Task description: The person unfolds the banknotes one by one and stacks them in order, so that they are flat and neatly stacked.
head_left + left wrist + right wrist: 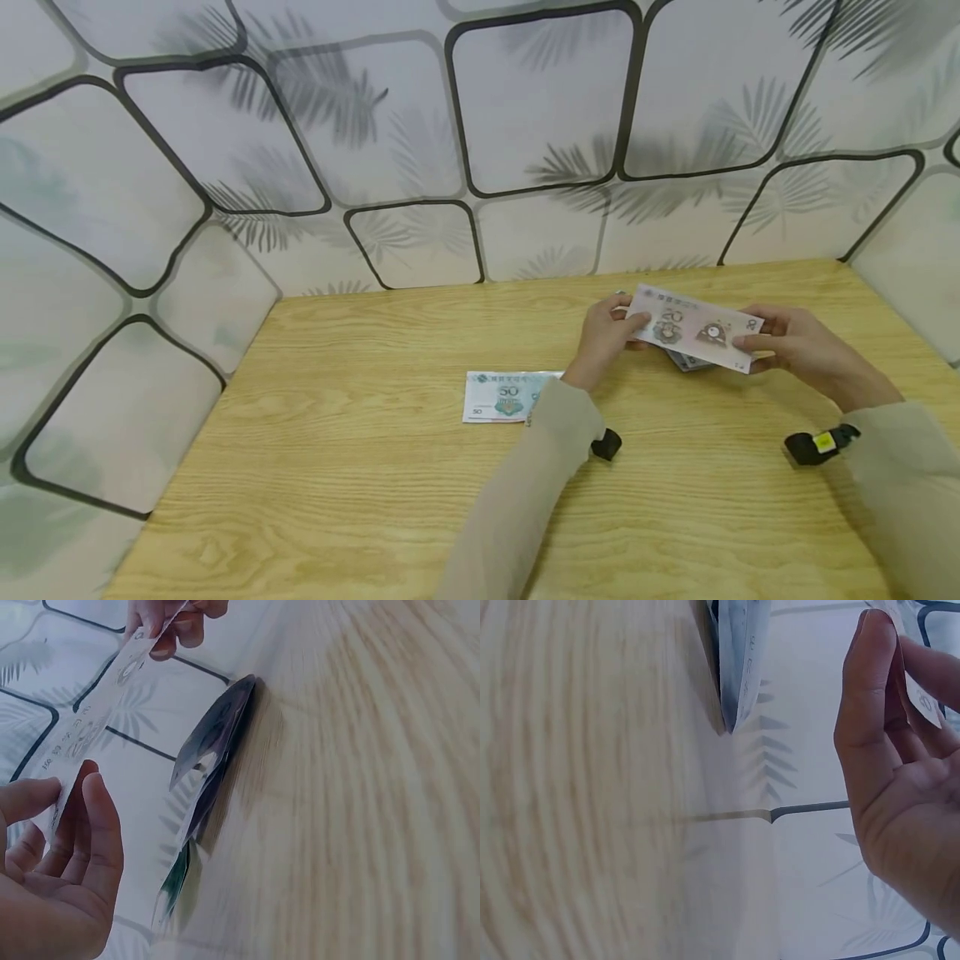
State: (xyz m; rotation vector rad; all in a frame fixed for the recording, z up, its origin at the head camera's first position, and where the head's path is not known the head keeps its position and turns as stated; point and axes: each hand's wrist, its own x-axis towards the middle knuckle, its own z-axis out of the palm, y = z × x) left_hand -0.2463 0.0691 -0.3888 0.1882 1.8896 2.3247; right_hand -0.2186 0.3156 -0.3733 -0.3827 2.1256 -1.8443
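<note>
A pale pinkish-brown banknote (693,327) is held up flat between both hands, its printed face showing in the head view. My left hand (604,335) pinches its left end between thumb and fingers. At the other end my right hand (801,350) pinches the lower right corner. Below the note lies a small pile of banknotes (214,746), mostly hidden by it in the head view; the left wrist view shows their edges curling up off the table. A blue-green 50 banknote (504,397) lies to the left, partly covered by my left sleeve.
The wooden table (337,467) runs back to a wall (540,100) patterned with dark outlines and leaves. Side walls stand at the left and right edges. Black wrist straps (821,444) sit at both cuffs.
</note>
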